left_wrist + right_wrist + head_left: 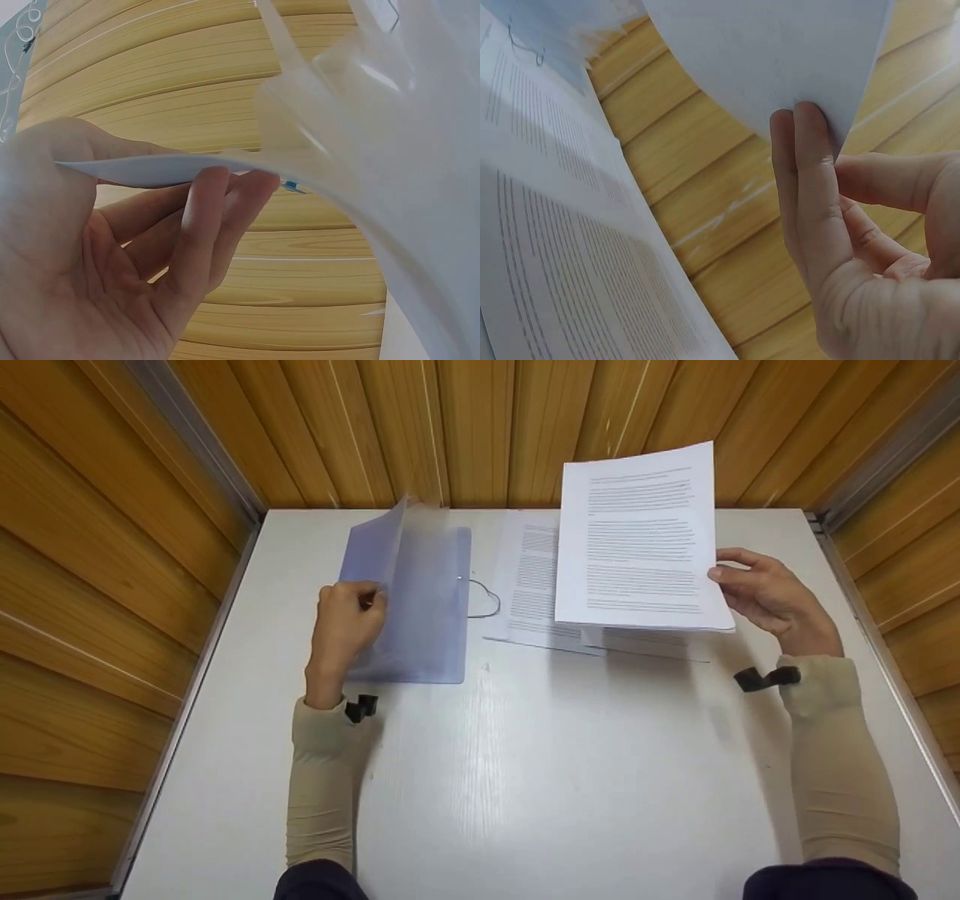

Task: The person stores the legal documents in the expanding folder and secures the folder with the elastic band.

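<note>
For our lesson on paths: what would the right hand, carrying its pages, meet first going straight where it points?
Probably the folder's raised side, beyond the loose sheets; the height of the right hand is unclear.

Folder (431, 637) looks glossy plstc, sheets (634, 547) matt ppr.

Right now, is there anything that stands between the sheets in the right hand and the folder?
Nothing upright is visible between the held sheets and the folder. Only the papers and the cord lie between them on the table. The left hand holds the cover raised at the folder's left.
</note>
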`<state>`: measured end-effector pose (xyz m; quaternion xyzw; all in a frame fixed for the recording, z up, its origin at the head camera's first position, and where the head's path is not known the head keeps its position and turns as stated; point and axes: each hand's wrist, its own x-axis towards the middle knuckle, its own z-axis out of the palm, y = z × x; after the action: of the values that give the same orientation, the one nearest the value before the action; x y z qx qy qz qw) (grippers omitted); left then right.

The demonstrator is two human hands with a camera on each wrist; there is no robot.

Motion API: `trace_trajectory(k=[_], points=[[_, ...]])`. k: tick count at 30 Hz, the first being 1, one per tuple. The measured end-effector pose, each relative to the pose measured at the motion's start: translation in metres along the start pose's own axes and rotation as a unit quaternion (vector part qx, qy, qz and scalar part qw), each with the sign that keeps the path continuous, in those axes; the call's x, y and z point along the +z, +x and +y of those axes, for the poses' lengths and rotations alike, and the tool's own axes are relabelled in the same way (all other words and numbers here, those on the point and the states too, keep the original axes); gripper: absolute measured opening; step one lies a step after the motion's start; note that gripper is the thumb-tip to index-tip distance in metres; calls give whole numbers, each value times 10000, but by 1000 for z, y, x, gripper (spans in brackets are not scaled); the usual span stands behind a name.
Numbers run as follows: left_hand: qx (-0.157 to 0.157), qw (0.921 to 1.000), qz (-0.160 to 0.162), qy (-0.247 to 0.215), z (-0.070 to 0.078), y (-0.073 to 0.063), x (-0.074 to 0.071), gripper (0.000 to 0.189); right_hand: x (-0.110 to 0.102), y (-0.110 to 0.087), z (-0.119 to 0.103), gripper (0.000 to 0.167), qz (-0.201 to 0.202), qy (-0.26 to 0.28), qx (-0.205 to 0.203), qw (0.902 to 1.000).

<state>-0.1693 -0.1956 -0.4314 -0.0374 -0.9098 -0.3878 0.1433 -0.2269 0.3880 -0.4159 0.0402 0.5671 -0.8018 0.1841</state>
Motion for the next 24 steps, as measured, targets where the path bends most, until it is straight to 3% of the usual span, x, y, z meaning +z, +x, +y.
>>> trace_trajectory(k=[4, 11, 24], points=[[90, 9999, 92, 60, 0, 0, 1, 29, 12, 5, 1, 28, -290, 240, -21, 9993], [4, 10000, 52, 7, 1, -1, 0, 26, 32, 15, 4, 26, -167, -102, 67, 9998], [64, 10000, -53, -20, 3, -2, 0, 26, 65, 32, 14, 28, -552, -211, 72, 9982]])
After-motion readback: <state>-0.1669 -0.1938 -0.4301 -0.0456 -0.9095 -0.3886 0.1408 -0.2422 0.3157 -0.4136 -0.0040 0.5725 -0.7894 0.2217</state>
